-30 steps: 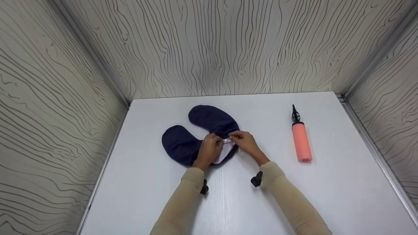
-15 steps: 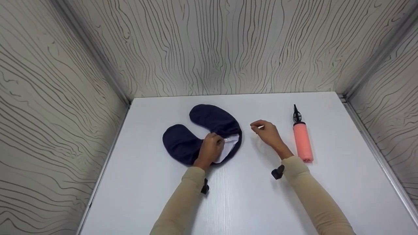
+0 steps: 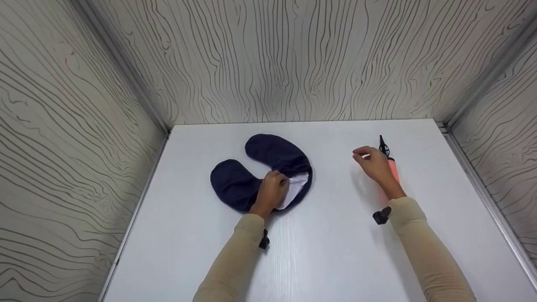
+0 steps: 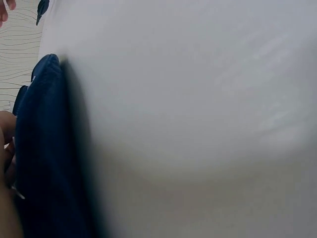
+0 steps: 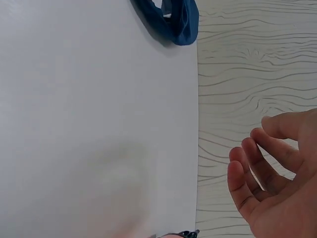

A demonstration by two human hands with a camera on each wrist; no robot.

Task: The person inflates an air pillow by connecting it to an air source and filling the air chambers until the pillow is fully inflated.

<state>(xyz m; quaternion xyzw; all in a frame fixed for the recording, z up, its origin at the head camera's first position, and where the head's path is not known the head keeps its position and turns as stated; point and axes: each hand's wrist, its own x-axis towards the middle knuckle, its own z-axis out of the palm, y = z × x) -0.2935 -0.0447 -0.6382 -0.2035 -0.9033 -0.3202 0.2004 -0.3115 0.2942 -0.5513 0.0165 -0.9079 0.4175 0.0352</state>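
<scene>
A navy U-shaped neck pillow (image 3: pixel 235 184) lies on the table, its cover gaping at the curved end. White inner lining (image 3: pixel 293 191) shows through that gap. My left hand (image 3: pixel 272 188) pinches the pillow at the edge of the gap, the fingertips curled over white material. In the left wrist view the navy fabric (image 4: pixel 44 148) hides most of that hand. Over to the right, my right hand (image 3: pixel 374 165) is raised with loosely bent fingers (image 5: pixel 255 158) and holds nothing. It overlaps the coral hand pump (image 3: pixel 393 168), whose black nozzle (image 3: pixel 382 145) points away from me.
The white table (image 3: pixel 319 251) is bounded by wood-grain patterned panels (image 3: pixel 272 63) at the back and sides. Metal strips (image 3: pixel 495 205) run along its side edges. A small black camera (image 3: pixel 381 215) sits at each wrist.
My right hand has left the pillow's opening and moved right, to over the pump. The left hand keeps its hold, and more white lining shows in the gap.
</scene>
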